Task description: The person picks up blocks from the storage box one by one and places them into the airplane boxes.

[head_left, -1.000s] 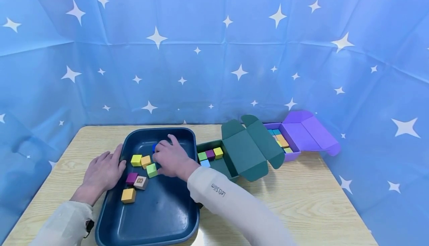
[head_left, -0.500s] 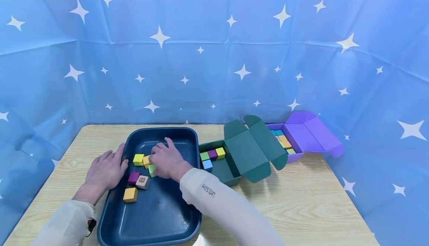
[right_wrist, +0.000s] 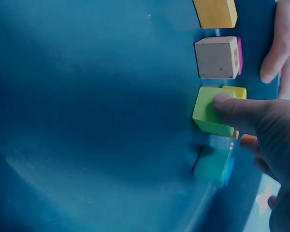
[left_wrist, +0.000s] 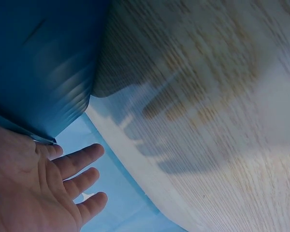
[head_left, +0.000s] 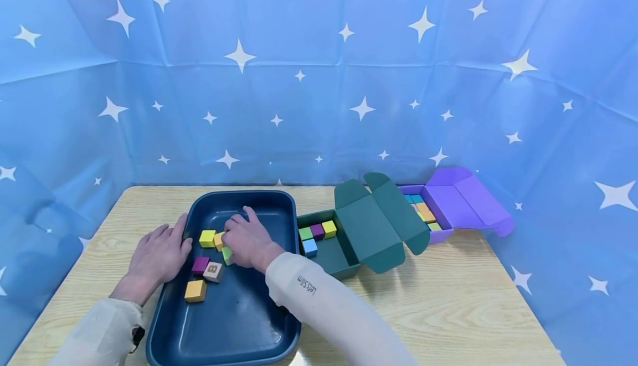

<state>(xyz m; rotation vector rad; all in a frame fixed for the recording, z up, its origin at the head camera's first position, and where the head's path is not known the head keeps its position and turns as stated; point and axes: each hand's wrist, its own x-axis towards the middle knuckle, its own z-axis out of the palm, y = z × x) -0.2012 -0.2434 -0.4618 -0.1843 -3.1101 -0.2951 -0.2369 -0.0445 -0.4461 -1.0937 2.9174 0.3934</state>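
My right hand [head_left: 245, 242] reaches into the dark blue tray [head_left: 239, 321] with its fingers bent downward. In the right wrist view its thumb lies on the face of a light green cube [right_wrist: 208, 113], and a bent finger shows just past the cube's far side; the cube is partly hidden by the hand. A teal cube [right_wrist: 210, 164] with a blue cube [right_wrist: 229, 173] behind it sits beside the fingers. My left hand [head_left: 159, 252] rests along the tray's left rim, its fingers extended; it holds no cube.
Beside the green cube are yellow [head_left: 207, 238] and orange [head_left: 219, 241] cubes; nearer are a purple cube [head_left: 200, 265], a letter-B wooden block [head_left: 214, 272] and another orange cube [head_left: 195, 290]. Open green [head_left: 331, 255] and purple [head_left: 441, 236] boxes with cubes stand to the right.
My right hand has shifted left and slightly nearer, coming to cover more of the light green cube and hiding the blue one. My left hand stays at the rim.
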